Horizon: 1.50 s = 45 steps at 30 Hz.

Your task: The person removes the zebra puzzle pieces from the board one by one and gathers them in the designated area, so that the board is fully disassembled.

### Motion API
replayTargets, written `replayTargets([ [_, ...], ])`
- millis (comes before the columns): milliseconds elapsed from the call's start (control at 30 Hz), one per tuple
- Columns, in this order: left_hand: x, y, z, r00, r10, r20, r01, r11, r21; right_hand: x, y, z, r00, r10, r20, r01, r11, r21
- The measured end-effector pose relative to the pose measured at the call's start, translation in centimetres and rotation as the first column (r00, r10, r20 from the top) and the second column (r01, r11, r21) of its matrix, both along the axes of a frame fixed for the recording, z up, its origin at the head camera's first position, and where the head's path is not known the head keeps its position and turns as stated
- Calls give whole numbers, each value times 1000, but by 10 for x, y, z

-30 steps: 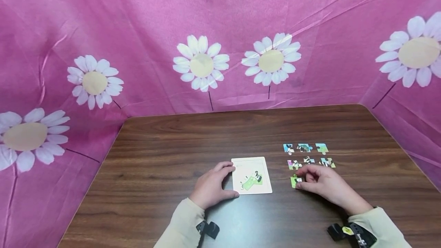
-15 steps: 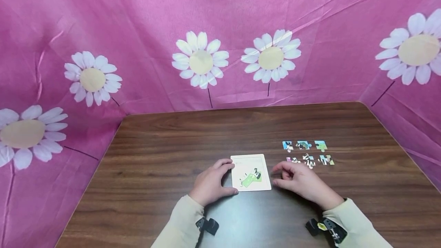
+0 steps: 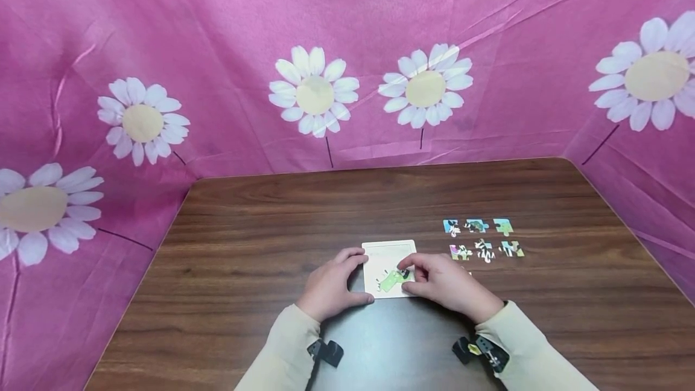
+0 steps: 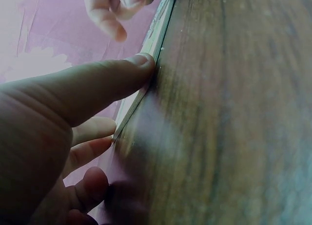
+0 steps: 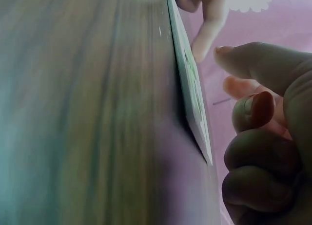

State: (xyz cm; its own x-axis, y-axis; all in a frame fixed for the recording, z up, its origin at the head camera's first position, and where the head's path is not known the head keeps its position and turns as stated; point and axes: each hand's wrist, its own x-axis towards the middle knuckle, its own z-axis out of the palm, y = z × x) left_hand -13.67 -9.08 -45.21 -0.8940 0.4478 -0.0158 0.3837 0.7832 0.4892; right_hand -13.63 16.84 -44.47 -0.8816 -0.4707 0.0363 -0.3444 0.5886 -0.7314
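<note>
A small white jigsaw tray [image 3: 380,251] lies flat on the table, with joined green pieces [image 3: 388,282] in its lower right part. My left hand [image 3: 331,285] holds the tray's left side, thumb at the near corner and fingertips farther up the edge. Over the tray's right side hovers my right hand [image 3: 447,282], thumb and index finger spread beside the green pieces. In the right wrist view the thumb [image 5: 258,59] stands apart from the curled fingers, and nothing shows between them. Part of the tray is hidden beneath this hand.
Several loose jigsaw pieces [image 3: 476,225] lie in two rows right of the tray. Just behind my right hand peeks a small bit of another piece [image 3: 470,273], mostly covered. Pink cloth with daisies [image 3: 315,95] surrounds the brown wooden table [image 3: 271,216].
My right hand has left a green piece on the table at the right and moved left over the tray. The left hand keeps its place on the tray.
</note>
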Motion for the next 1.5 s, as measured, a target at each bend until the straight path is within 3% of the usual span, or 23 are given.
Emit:
replayTargets([
  [333, 0, -1, 1, 1000, -6, -4, 6, 1000, 5, -6, -19, 1, 999, 44, 9, -45, 991, 124],
  [800, -1, -1, 1, 1000, -2, 4, 2, 1000, 5, -6, -26, 0, 998, 56, -19, -53, 987, 154],
  [967, 0, -1, 2, 1000, -2, 0, 2, 1000, -1, -5, -28, 2, 998, -17, -62, 27, 986, 166],
  [1167, 0, -1, 3, 1000, 1, 2, -1, 1000, -9, -1, -34, 7, 990, -143, -22, 144, 958, 247],
  [1500, -1, -1, 1, 1000, -9, -2, 9, 1000, -1, 0, -37, 6, 988, -150, -25, 151, 949, 278],
])
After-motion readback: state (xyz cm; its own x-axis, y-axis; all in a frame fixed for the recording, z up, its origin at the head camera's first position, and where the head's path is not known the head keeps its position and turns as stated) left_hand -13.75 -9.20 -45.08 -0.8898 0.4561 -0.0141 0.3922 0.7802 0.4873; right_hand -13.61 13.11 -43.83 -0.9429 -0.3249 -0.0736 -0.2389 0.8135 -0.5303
